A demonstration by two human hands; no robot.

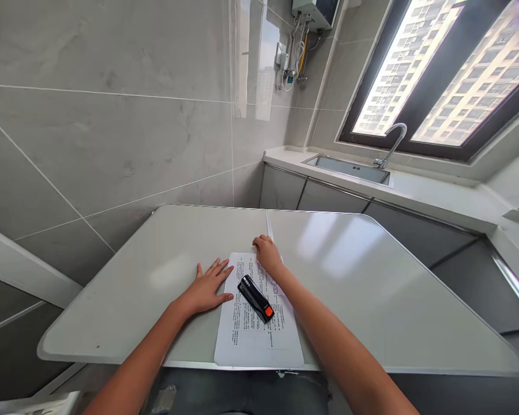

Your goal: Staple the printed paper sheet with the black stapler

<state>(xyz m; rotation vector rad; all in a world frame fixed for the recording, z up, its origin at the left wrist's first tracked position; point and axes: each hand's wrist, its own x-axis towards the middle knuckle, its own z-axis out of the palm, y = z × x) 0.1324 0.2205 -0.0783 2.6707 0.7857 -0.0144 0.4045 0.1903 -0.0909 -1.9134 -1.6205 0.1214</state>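
Grey marbled tile walls (pixel 112 132) are enclosing the room, a dark-framed window (pixel 436 75) is lighting it, and a glossy off-white table with rounded corners (pixel 415 311) is filling the foreground. White printed paper (pixel 255 349) is lying near the table's close edge, between the person's hands. Sheet count: can't tell.

Left hand (pixel 206 290) is resting palm down, fingers spread apart, fingertips at the paper's left edge; it isn't clamping anything. Right hand (pixel 268 256) is curling its fingers at the far edge, by the right corner; whether they're pinching paper or just touching it, can't tell.

Black elongated stapler with an orange-red end (pixel 256 298) is lying on the paper, neither hand touching it. Its long axis is running diagonally, far left to near right; the orange-red end is pointing toward the person and rightward, the all-black end toward the left fingertips.

Judgement: the step in hand seems to be steadying the paper and handling its far corner. Doing it well likely means keeping the left palm flat, pressing lightly, working the corner with fingertips and not dragging the paper beneath the loose stapler.
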